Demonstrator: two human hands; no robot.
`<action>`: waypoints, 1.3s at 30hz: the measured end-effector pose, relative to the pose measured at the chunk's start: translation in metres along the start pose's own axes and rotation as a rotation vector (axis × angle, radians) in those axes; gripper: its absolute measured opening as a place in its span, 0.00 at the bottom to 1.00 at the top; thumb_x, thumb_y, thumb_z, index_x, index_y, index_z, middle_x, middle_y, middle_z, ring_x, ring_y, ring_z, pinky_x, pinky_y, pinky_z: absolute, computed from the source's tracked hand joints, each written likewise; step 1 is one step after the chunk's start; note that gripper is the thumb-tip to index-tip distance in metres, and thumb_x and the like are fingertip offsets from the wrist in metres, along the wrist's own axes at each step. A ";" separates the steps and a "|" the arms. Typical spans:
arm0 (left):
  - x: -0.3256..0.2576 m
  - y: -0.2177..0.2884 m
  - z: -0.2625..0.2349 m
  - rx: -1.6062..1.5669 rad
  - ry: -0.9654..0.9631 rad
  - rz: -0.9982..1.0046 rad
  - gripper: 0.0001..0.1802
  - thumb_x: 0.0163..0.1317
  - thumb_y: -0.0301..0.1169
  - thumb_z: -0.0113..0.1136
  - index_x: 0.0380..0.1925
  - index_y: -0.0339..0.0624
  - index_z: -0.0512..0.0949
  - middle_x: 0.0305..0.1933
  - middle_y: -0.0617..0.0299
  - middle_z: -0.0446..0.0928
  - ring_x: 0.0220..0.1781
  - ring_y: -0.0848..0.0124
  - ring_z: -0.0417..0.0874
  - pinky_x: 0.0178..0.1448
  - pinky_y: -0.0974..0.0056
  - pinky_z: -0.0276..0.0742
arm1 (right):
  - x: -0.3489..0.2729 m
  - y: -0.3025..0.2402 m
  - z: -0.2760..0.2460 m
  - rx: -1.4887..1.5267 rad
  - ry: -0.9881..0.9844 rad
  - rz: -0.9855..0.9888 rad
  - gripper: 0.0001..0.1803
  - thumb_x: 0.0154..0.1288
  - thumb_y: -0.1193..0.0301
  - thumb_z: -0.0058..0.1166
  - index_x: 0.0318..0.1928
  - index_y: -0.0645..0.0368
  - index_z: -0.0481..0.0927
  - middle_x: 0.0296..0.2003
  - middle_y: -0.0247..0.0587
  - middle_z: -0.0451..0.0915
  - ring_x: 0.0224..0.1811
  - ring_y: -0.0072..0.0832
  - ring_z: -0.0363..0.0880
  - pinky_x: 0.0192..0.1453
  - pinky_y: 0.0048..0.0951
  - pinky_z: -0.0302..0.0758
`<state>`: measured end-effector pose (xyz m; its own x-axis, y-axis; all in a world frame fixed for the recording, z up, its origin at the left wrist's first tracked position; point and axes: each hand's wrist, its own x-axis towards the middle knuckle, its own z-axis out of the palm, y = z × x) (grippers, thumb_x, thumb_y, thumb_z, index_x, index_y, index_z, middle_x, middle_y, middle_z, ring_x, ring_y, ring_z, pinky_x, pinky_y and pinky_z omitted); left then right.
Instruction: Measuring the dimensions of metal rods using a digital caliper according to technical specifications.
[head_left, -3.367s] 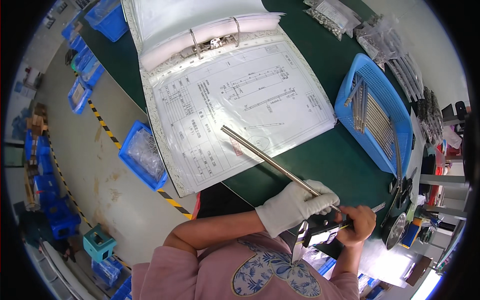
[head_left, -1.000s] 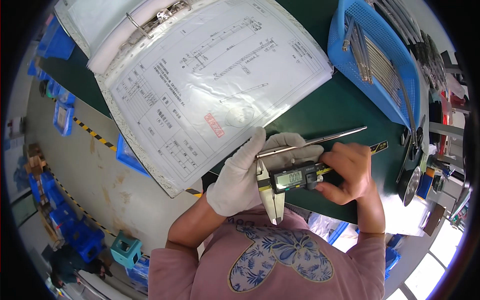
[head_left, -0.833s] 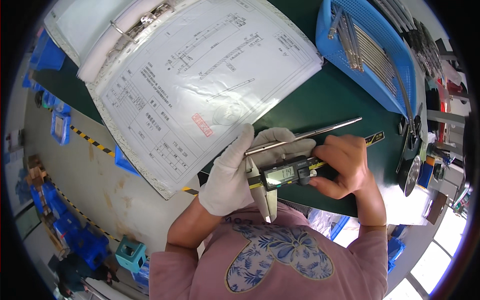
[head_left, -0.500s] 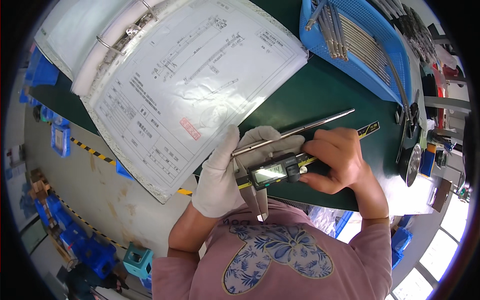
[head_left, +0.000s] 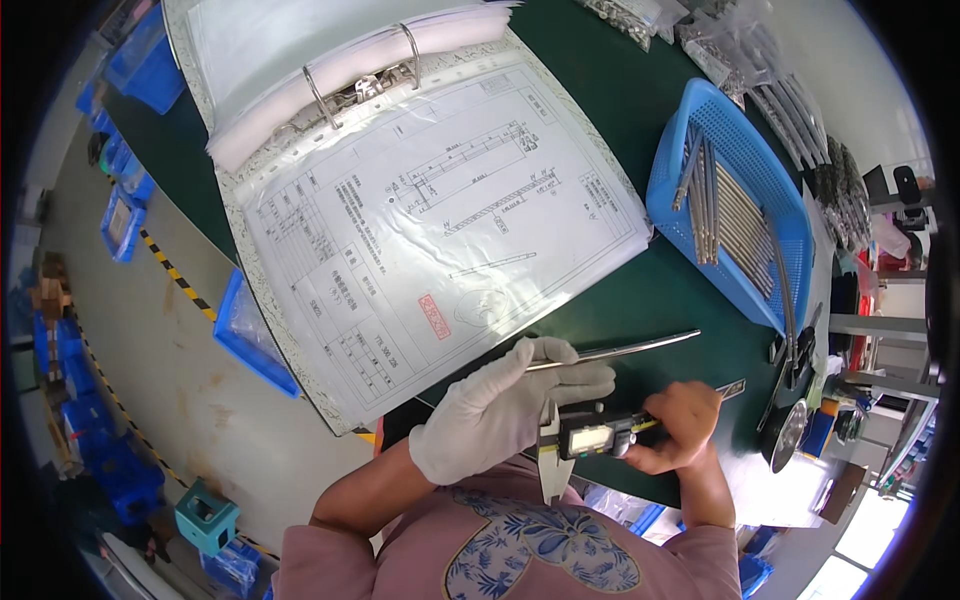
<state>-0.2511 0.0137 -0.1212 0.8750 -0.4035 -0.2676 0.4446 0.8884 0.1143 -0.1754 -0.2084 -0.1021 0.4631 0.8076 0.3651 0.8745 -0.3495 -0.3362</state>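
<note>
The gloved left hand [head_left: 500,415] is pinching a thin metal rod [head_left: 615,351], fingers closed around its near end, while the rod's far end points toward the right edge of the bench [head_left: 650,300]. The bare right hand [head_left: 680,428] is wrapped tight on a digital caliper [head_left: 590,437], thumb at the slider, display facing up, jaws pointing down toward the person's chest. Both sit at the bench's near edge, just below the open binder [head_left: 430,220]. Compared with half a second ago, the rod lies lower and flatter and the caliper has dropped a little beneath it, now apart from the rod rather than right under it. The blue basket [head_left: 735,120] of rods sits near the right edge.
</note>
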 end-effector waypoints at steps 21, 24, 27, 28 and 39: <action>-0.018 -0.008 0.001 0.681 0.086 0.510 0.17 0.69 0.36 0.35 0.36 0.32 0.70 0.28 0.61 0.71 0.34 0.74 0.72 0.48 0.67 0.68 | -0.035 0.003 -0.021 -0.192 0.222 0.233 0.41 0.26 0.30 0.60 0.11 0.57 0.60 0.09 0.31 0.57 0.09 0.25 0.55 0.15 0.24 0.50; -0.026 -0.008 -0.001 0.634 0.127 0.511 0.21 0.68 0.42 0.36 0.33 0.35 0.70 0.26 0.60 0.72 0.28 0.79 0.69 0.41 0.71 0.68 | -0.032 0.005 -0.019 -0.174 0.218 0.223 0.40 0.29 0.32 0.59 0.10 0.57 0.61 0.10 0.33 0.57 0.09 0.26 0.55 0.15 0.25 0.50; -0.028 -0.005 -0.005 0.675 0.146 0.519 0.23 0.68 0.45 0.34 0.29 0.37 0.69 0.25 0.60 0.72 0.25 0.80 0.66 0.37 0.73 0.66 | -0.029 0.006 -0.019 -0.152 0.219 0.199 0.37 0.31 0.35 0.58 0.11 0.57 0.62 0.10 0.34 0.58 0.09 0.28 0.55 0.15 0.25 0.50; -0.027 -0.004 -0.002 0.678 0.183 0.504 0.23 0.69 0.44 0.32 0.27 0.37 0.68 0.25 0.60 0.72 0.24 0.81 0.65 0.35 0.73 0.65 | -0.029 0.007 -0.020 -0.139 0.234 0.218 0.36 0.33 0.37 0.58 0.11 0.58 0.62 0.10 0.34 0.58 0.09 0.28 0.56 0.15 0.25 0.50; -0.018 0.005 0.012 0.603 0.153 0.297 0.15 0.68 0.32 0.37 0.35 0.34 0.71 0.26 0.62 0.71 0.30 0.77 0.72 0.45 0.68 0.71 | -0.021 -0.011 -0.032 -0.266 0.296 0.343 0.33 0.45 0.51 0.52 0.40 0.74 0.75 0.24 0.46 0.76 0.14 0.29 0.68 0.19 0.25 0.63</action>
<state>-0.2620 0.0226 -0.1042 0.9591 -0.0870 -0.2695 0.2580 0.6613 0.7044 -0.1906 -0.2369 -0.0782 0.7166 0.4700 0.5154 0.6537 -0.7102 -0.2612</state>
